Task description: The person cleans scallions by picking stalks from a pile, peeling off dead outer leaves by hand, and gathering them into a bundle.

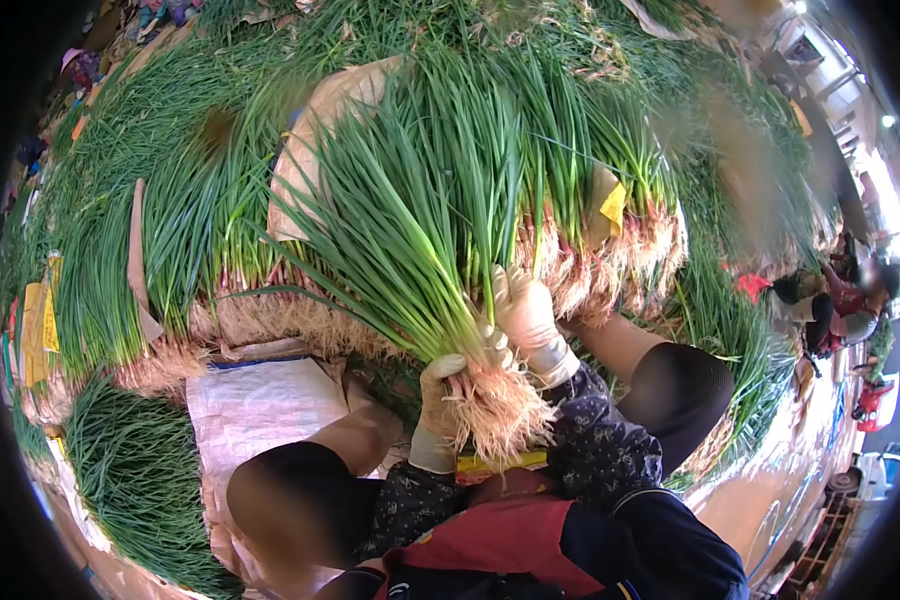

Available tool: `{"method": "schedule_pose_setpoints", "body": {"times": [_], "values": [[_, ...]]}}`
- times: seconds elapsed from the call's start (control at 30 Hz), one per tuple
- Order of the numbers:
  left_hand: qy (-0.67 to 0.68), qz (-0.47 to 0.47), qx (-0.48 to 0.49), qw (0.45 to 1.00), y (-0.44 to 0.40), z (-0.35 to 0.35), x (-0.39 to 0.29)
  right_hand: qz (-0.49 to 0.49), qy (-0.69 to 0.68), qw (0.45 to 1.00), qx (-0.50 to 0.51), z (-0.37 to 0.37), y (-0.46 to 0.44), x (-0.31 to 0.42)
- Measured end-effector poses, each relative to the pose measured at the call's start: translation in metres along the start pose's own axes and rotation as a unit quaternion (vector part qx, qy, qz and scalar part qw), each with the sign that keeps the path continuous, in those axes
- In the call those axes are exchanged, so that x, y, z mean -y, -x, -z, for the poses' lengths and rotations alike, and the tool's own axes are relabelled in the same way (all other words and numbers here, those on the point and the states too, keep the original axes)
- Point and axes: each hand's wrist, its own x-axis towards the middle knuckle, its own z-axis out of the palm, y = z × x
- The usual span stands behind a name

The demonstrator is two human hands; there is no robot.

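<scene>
Bunch of green stalks [432, 292] at centre, leaves toward eleven o'clock, roots [505, 410] toward five. Left hand [436, 410] closed round its base; right hand [526, 316] at its three-o'clock side, closure cannot tell. Judged light, bruisable, floppy-leaved; hold firmer lower stems.

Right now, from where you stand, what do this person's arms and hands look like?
Both the left hand and right hand wear pale, cream-white gloves that reach the wrists. Above them, both arms are in long, dark sleeves scattered with a small, light print. No cables or lettering show on the gloves.
</scene>
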Motion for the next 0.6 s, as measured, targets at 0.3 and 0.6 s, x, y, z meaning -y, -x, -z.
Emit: {"method": "schedule_pose_setpoints", "body": {"times": [0.3, 0.6], "values": [[-0.047, 0.053, 0.05, 0.996, 0.011, -0.027, -0.012, 0.036, 0.349, 0.905, 0.24, 0.045, 0.041, -0.118], [0.029, 0.083, 0.04, 0.995, 0.004, 0.012, -0.007, -0.078, -0.389, 0.879, 0.263, 0.043, 0.017, 0.006]]}}
